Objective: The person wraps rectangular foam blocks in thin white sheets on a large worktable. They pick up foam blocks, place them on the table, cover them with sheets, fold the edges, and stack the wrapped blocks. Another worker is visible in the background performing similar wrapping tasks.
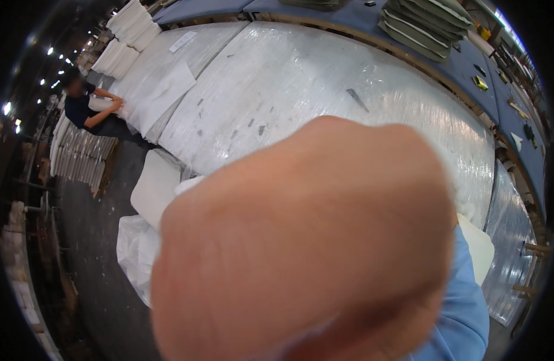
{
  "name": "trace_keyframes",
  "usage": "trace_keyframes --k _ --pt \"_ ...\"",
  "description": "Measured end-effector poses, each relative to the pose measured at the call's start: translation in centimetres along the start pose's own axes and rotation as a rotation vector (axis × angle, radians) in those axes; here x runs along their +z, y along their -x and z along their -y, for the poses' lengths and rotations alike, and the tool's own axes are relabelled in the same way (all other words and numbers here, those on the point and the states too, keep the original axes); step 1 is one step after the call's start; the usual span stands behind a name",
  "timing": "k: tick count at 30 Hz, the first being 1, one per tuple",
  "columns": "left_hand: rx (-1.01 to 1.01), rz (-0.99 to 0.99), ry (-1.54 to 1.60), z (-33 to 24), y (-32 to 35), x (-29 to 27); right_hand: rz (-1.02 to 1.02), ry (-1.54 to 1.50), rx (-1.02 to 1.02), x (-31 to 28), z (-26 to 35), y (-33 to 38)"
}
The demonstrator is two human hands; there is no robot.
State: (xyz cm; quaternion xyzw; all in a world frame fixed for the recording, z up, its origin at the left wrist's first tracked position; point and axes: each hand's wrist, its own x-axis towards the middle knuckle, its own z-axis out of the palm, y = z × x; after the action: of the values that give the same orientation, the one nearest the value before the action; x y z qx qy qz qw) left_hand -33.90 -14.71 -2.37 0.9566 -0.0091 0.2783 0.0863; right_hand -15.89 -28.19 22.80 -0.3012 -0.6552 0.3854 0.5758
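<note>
My right hand (313, 234), judged by the blue sleeve (466, 301) at its right, is held up very close to the camera and fills much of the lower middle. Its back and rounded knuckles show, somewhat blurred; its fingers are hidden, so I cannot see whether it holds anything. My left hand does not show. Past the hand lies a wide table (277, 78) covered with shiny clear plastic wrap. A white rounded, cushion-like piece (153, 186) and crumpled clear plastic (137, 249) show left of the hand. Another pale rounded piece (477, 246) shows at its right.
At the far left a person (87, 108) handles a white sheet (162, 96) at the table. White stacks (132, 27) stand behind, wrapped stacks (81, 153) beside. Grey-green cushions (424, 27) and small tools (480, 82) lie on the blue-topped table (355, 24).
</note>
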Motion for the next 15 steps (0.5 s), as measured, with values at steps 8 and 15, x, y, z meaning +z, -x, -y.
trace_keyframes --k 8,15 --pt "-0.186 0.149 0.099 -0.9 -2.6 -0.9 -0.316 0.186 1.099 -4.8 -24.8 9.0" --pt "-0.201 0.129 0.083 0.0 -1.9 -0.8 -0.271 -0.191 1.232 -2.3 -28.7 8.5"
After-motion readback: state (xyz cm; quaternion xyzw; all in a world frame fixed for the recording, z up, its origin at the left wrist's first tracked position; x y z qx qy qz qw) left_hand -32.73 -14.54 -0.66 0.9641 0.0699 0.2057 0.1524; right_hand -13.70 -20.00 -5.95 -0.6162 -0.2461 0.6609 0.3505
